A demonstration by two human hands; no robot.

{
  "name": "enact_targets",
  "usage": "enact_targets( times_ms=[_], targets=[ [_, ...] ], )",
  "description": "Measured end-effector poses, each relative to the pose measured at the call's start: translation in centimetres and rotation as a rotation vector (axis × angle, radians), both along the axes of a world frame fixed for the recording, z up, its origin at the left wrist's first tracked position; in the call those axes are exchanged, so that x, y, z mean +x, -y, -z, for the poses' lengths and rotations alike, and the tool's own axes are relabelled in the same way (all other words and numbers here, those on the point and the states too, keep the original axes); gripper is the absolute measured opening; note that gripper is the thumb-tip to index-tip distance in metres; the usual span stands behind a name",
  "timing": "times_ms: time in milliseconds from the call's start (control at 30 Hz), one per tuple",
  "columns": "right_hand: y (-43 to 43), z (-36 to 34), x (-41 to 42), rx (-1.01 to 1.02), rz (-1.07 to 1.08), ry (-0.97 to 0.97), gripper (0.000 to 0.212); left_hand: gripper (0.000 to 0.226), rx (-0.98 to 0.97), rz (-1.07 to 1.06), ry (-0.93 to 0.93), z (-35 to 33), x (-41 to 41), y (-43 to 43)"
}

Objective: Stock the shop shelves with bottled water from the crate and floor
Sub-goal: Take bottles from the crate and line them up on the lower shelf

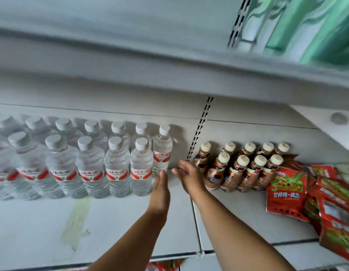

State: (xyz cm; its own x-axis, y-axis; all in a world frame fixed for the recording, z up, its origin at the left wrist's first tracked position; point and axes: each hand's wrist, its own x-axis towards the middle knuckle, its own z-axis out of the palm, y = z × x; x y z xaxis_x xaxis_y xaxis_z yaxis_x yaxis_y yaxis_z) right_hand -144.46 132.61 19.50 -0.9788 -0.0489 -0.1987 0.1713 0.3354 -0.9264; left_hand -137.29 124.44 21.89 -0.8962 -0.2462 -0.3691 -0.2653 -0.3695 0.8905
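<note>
Two rows of clear water bottles (87, 163) with white caps and red-and-white labels stand at the back of the white shelf (115, 222). The rightmost bottle (162, 151) stands alone at the end of the back row. My left hand (160, 190) reaches in flat, fingertips at the base of that bottle, holding nothing. My right hand (189, 173) is spread open just to its right, in the gap between the water and the brown bottles. No crate or floor is in view.
Brown coffee bottles (246, 167) with cream caps stand in two rows right of the gap. Red snack packets (326, 202) are piled at the far right. An upper shelf (169, 79) overhangs. A yellowish tape strip (77, 220) marks the shelf front.
</note>
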Motion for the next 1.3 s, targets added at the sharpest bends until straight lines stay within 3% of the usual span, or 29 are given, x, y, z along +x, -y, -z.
enact_targets(
  times_ms=[100, 267, 467, 700, 1033, 1133, 1200, 1300],
  targets=[
    [-2.2, -3.6, 3.8, 0.016, 0.07, -0.004, 0.028, 0.048, -0.033, 0.038, 0.085, -3.5, 3.4, 0.8],
    [-4.3, -10.7, 12.0, -0.018, 0.194, 0.107, 0.033, 0.038, -0.239, 0.208, 0.148, -10.5, 9.0, 2.4],
    [-3.8, -17.7, 22.3, 0.012, 0.29, 0.159, 0.035, 0.033, -0.277, 0.449, 0.116, -17.4, 15.1, 2.1],
    [-3.1, -22.8, 37.8, -0.131, 0.68, 0.108, 0.032, 0.026, -0.362, 0.795, -0.006, -21.8, 24.9, 0.7],
    [-9.0, -21.6, 63.0, -0.18, 1.315, 0.165, 0.01, 0.015, -0.391, 1.407, -0.112, -21.6, 43.4, -8.6],
    [-9.9, -19.9, 69.8, -0.169, 1.422, 0.22, 0.012, 0.011, -0.452, 1.568, -0.129, -19.5, 48.7, -11.2],
    [-10.4, -18.4, 73.9, -0.203, 1.467, 0.266, 0.001, 0.01, -0.488, 1.673, -0.106, -18.0, 52.1, -12.8],
    [-11.4, -15.4, 78.9, -0.269, 1.511, 0.371, 0.019, 0.017, -0.51, 1.799, -0.017, -15.3, 56.9, -14.8]
  ],
)
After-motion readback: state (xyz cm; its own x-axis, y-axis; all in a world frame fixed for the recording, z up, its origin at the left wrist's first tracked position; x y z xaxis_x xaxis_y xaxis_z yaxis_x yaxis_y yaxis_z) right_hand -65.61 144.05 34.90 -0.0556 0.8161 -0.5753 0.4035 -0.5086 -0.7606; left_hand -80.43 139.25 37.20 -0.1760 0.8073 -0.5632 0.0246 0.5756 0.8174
